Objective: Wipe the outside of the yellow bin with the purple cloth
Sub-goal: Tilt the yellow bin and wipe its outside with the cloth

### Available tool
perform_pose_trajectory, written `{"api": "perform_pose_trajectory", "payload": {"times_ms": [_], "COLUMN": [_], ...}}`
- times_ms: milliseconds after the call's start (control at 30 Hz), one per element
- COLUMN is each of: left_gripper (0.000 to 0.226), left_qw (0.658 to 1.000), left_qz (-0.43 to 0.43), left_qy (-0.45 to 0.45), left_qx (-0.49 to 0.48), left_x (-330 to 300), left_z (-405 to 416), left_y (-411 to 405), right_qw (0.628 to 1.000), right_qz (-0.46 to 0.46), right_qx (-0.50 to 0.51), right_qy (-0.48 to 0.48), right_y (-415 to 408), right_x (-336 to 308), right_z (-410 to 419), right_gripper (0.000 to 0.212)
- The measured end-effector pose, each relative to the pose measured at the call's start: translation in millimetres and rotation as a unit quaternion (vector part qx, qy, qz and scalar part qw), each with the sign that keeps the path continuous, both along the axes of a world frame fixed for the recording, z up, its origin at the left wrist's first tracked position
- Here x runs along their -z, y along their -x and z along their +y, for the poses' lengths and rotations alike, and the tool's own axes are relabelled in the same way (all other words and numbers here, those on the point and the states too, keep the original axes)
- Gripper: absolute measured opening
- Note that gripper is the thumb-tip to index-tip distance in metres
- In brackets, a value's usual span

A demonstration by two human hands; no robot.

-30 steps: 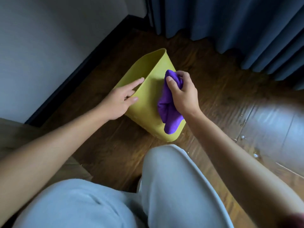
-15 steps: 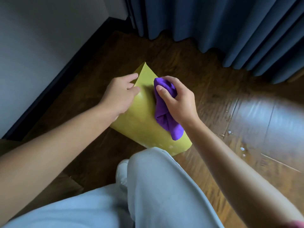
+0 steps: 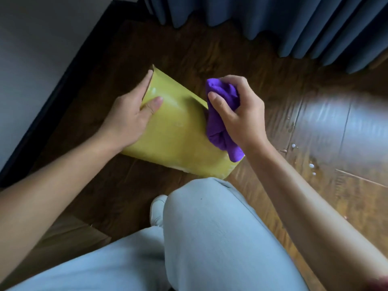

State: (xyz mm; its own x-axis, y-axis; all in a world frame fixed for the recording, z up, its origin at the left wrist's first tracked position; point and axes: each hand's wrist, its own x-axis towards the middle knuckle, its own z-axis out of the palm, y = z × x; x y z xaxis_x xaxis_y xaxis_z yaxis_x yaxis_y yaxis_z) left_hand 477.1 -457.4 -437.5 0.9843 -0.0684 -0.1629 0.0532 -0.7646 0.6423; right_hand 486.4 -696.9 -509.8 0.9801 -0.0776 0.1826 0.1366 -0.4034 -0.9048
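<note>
Left hand [image 3: 128,116] gripping tipped yellow bin [image 3: 178,135] steady so right hand [image 3: 239,114], clutching bunched purple cloth [image 3: 220,114], can wipe its side.

- Bare floor [image 3: 241,57] lies open across the upper middle, between the bin [image 3: 180,139] and the curtain [image 3: 294,22].
- The wall [image 3: 31,70] closes off the left.
- The knee [image 3: 210,217] crowds the bin's near edge at centre bottom.
- Wet droplets [image 3: 311,165] dot the floor at right.

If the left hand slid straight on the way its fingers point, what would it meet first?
Probably only bare floor, then the curtain. The left hand lies along the bin edge, fingers pointing up-right; depth is unclear.
</note>
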Motion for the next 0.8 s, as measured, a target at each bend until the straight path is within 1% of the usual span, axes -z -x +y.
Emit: {"api": "perform_pose_trajectory", "payload": {"times_ms": [133, 233, 267, 333, 433, 500, 600, 700, 800], "left_gripper": [0.063, 0.061, 0.062, 0.066, 0.065, 0.062, 0.056, 0.052, 0.053], "left_qw": [0.999, 0.998, 0.998, 0.996, 0.988, 0.984, 0.983, 0.982, 0.984], "left_qz": [-0.033, -0.031, -0.024, -0.013, -0.001, -0.007, -0.025, -0.037, -0.038], "left_qy": [-0.025, -0.031, -0.016, 0.045, 0.143, 0.173, 0.177, 0.177, 0.165], "left_qx": [-0.016, -0.052, -0.061, -0.07, -0.057, -0.042, -0.041, -0.053, -0.046], "left_x": [-1, 2, 2, 4, 9, 14, 15, 13, 13], "left_z": [-9, -16, -18, -23, -33, -36, -36, -43, -46], "left_y": [-5, -18, -22, -25, -9, 3, 5, 4, 4], "right_qw": [0.998, 0.994, 0.993, 0.989, 0.989, 0.989, 0.99, 0.99, 0.986], "right_qz": [-0.031, -0.066, -0.08, -0.1, -0.099, -0.099, -0.085, -0.055, -0.083], "right_qx": [-0.045, -0.077, -0.086, -0.098, -0.098, -0.094, -0.097, -0.101, -0.091], "right_qy": [0.012, 0.026, 0.029, 0.039, 0.055, 0.057, 0.058, 0.077, 0.114], "right_y": [-7, -15, -18, -27, -36, -35, -37, -35, -27], "right_x": [0, -11, -16, -24, -24, -18, -13, -11, -5], "right_z": [6, 14, 17, 28, 45, 51, 52, 53, 56], "right_gripper": [0.034, 0.035, 0.035, 0.037, 0.039, 0.039, 0.04, 0.046, 0.052]}}
